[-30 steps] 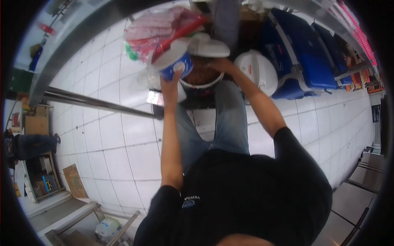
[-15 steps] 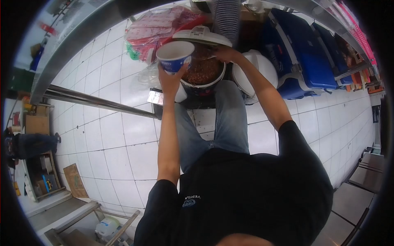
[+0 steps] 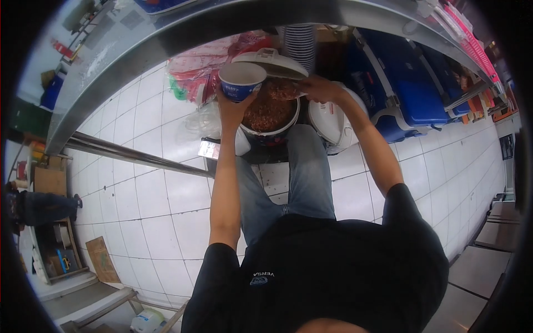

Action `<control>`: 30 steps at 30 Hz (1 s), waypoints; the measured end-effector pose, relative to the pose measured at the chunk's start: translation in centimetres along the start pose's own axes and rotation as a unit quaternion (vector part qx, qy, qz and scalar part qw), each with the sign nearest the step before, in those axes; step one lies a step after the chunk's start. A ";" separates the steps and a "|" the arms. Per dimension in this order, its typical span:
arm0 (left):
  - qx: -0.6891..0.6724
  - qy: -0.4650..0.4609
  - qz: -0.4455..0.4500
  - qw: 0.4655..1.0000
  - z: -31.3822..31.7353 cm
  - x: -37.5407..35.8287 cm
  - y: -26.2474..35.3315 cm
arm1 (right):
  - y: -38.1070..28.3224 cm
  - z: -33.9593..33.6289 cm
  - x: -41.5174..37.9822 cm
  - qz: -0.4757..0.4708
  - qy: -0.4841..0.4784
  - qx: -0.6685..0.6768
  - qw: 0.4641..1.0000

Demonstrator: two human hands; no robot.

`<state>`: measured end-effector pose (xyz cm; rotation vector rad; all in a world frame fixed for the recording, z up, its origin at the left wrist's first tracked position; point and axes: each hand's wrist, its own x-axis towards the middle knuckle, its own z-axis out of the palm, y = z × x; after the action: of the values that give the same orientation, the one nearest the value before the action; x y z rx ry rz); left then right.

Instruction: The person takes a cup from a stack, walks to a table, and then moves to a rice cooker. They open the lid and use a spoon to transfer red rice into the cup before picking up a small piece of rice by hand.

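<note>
My left hand (image 3: pixel 233 108) is closed around a blue and white paper bowl (image 3: pixel 240 90), held upright beside an open rice cooker (image 3: pixel 273 134). The bowl's visible inner wall is bare; its bottom is hidden. Reddish-brown cooked rice (image 3: pixel 266 117) fills much of the cooker, whose white lid (image 3: pixel 272 61) is tipped up at the back. Above the rice, my right hand (image 3: pixel 322 90) grips a rice scoop, mostly hidden, with a heap of rice (image 3: pixel 282 90) on it. The heap is to the right of the bowl, apart from it.
A second white cooker (image 3: pixel 328 121) stands at the right, near blue cases (image 3: pixel 419 91). Behind the lid rises a stack of cups (image 3: pixel 300 47). Red plastic bags (image 3: pixel 200 64) lie at the left. A metal table edge (image 3: pixel 239 18) crosses overhead. Another person's legs (image 3: pixel 53 207) show far left.
My right hand has lifted the scoop, and a rice heap now shows on it above the cooker. The bowl has shifted slightly right. The view has tilted, showing more of the table edge.
</note>
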<state>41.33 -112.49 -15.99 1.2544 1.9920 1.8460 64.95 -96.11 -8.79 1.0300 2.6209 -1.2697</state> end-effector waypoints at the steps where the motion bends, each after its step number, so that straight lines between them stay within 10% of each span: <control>1: -0.006 -0.002 0.001 1.000 -0.1 -0.2 0.1 | -0.7 -0.7 -0.7 0.008 -0.004 0.003 1.000; 12: -0.052 0.016 -0.020 0.998 0.5 -1.4 -0.6 | -9.6 -5.5 -2.2 -0.026 -0.024 -0.030 0.999; 15: -0.053 0.032 -0.031 0.998 0.8 -2.1 -0.8 | -11.7 -4.1 -0.6 -0.132 0.002 -0.036 0.991; 18: -0.054 0.035 -0.042 0.997 0.6 -2.6 -1.2 | -8.9 -0.2 6.1 -0.396 0.248 -0.213 0.858; 24: -0.074 0.024 -0.024 0.997 0.0 -2.8 -0.9 | -12.1 4.8 0.9 -0.269 0.273 -0.396 0.834; 27: -0.086 0.019 -0.023 0.996 -0.5 -2.5 -1.2 | -12.2 3.3 -2.5 -0.313 0.330 -0.270 0.849; 30: -0.091 0.019 -0.020 0.995 -0.3 -2.2 -1.7 | -9.5 3.0 -6.5 -0.137 0.286 -0.245 0.916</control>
<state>41.82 -113.95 -18.34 1.1285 1.8050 1.9932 63.71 -106.00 -2.21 1.0821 3.3490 -0.2781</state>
